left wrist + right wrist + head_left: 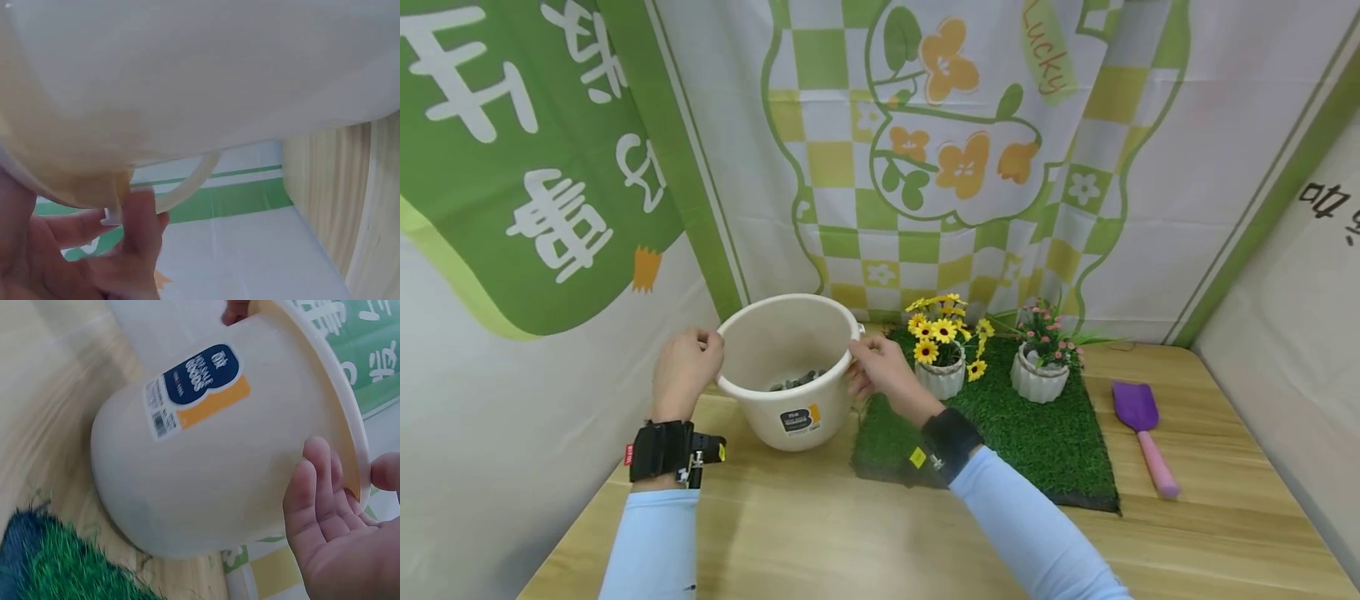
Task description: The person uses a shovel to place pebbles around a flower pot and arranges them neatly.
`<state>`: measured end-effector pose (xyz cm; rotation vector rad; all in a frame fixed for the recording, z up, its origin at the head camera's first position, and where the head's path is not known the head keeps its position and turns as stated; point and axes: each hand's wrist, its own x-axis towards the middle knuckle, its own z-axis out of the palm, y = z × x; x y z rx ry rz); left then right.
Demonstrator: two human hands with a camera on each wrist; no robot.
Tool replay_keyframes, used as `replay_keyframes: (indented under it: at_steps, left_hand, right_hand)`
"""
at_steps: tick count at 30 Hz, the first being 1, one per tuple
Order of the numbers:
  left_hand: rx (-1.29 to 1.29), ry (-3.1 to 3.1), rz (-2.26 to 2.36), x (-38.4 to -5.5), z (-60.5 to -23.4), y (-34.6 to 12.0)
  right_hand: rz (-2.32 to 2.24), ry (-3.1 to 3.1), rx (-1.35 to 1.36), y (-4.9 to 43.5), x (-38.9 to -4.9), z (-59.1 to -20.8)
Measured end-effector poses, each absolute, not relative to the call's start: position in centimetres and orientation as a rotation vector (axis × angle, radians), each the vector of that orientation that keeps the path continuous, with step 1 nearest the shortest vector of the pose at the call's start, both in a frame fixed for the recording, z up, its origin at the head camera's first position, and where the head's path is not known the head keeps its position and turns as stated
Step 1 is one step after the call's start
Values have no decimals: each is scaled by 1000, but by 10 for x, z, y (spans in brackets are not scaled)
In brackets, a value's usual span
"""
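**Cream bucket [763, 414] stood between the left hand [685, 367] and the right hand [887, 371], gripped on opposite sides of its rim**

The relation that mattered was side to side: the bucket lay directly between the person's hands, rightward of the left fingers and leftward of the right ones. Its long axis ran roughly upright, mouth upward. Both hands touched it, so neither was nearer. The left fingers closed narrowly on the rim beside the joint of a curved handle [190, 184]; the right thumb pressed the rim while the other fingers lay beneath the lip, along the outer wall. Dark pebbles [801, 381] lay at the bottom of the bucket. It appeared to stand on the wooden table [820, 525], though whether its base bore fully on the wood could not be told.

Just right of the bucket lay the artificial turf mat [1022, 442], its edge close to the base. On it stood a ribbed white pot of yellow flowers [941, 381], near the right hand and the likeliest obstacle on that side, and farther right a pot of pink flowers [1039, 379]. A purple-bladed trowel [1137, 408] lay beyond the mat. Behind the bucket, the checkered cloth [842, 167] limited the space.
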<state>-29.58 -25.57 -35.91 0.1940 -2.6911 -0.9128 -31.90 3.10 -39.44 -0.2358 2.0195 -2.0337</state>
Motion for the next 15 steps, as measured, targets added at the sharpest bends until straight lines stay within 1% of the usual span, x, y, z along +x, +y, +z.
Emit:
replay_keyframes:
  at_steps: [8,15]
  left_hand:
    - [105,-2794,-1181,-287,-366,-260]
    - [164,-2808,-1274,-282,-367,-260]
  right_hand:
    - [-2011,1923,-301,31,-323,-399]
    - [-1976,1893,-299,32,-327,-394]
